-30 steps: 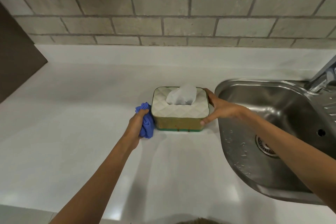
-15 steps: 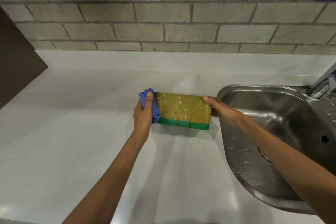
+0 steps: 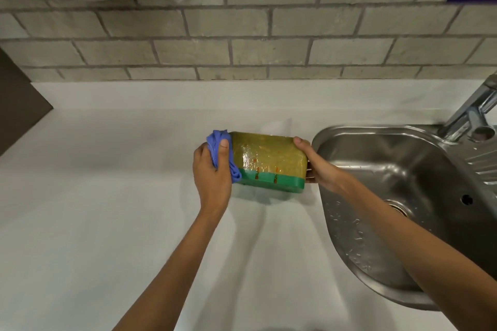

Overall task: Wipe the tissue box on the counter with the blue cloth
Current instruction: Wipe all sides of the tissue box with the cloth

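Observation:
The tissue box [image 3: 270, 160] is tipped back on the white counter [image 3: 107, 209], so its glossy olive-yellow side with a green base band faces me; its top and the tissue are hidden. My left hand [image 3: 211, 172] grips the bunched blue cloth [image 3: 219, 153] and presses it against the box's left end. My right hand [image 3: 316, 165] clasps the box's right end, thumb on its upper corner.
A stainless steel sink [image 3: 403, 196] lies directly right of the box, with a chrome tap [image 3: 473, 113] at the back right. A grey brick wall [image 3: 242, 43] runs behind the counter. A dark panel [image 3: 18, 105] stands at the far left.
The box went from standing upright with its quilted top and tissue showing to tipped back with its side facing me. The cloth moved up along the box's left end.

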### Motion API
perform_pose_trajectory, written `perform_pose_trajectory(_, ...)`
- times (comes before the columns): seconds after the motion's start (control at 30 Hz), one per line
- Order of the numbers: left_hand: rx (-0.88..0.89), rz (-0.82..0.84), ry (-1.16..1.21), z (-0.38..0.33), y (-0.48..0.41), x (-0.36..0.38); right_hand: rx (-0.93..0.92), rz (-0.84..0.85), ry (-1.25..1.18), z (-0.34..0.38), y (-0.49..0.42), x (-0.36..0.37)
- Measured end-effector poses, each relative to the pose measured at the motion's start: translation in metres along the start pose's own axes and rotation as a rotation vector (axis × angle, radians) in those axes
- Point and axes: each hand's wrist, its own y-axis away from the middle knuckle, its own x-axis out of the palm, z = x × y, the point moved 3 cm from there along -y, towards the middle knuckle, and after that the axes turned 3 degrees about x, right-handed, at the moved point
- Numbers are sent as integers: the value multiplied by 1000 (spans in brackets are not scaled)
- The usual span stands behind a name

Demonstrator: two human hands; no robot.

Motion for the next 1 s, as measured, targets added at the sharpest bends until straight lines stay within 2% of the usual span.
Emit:
perform_pose_trajectory(0.1, 140, 23, -104, -3, 34, 5, -10, -24, -46, 1, 2, 3)
perform_pose_trajectory(0.23, 139, 46, -382, 6, 57, 18, -1, -55, -48, 0, 6, 8)
perform_pose_trajectory(0.4, 166, 51, -572, -5, 59, 44, 31, -90, -71, -5, 8, 12)
perform_pose_trajectory(0.57, 433, 206, -803, -21, 76, 59, 18, -112, -61, -2, 12, 13)
perform_pose_trajectory(0.67, 520, 201, -834, -7, 67, 44, -22, -128, -71, -2, 12, 13)
perform_pose_trajectory(0.77, 266, 97, -729, 2, 41, 26, -43, -155, -54, 0, 11, 13)
perform_pose_trajectory(0.83, 161, 9, -686, 3, 31, 27, -52, -161, -40, 1, 12, 18)
perform_pose_trajectory(0.9, 189, 16, -687, -7, 35, 39, -65, -170, -49, 3, 14, 23)
perform_pose_trajectory(1.0, 396, 115, -782, -22, 53, 53, -82, -180, -71, 4, 14, 22)
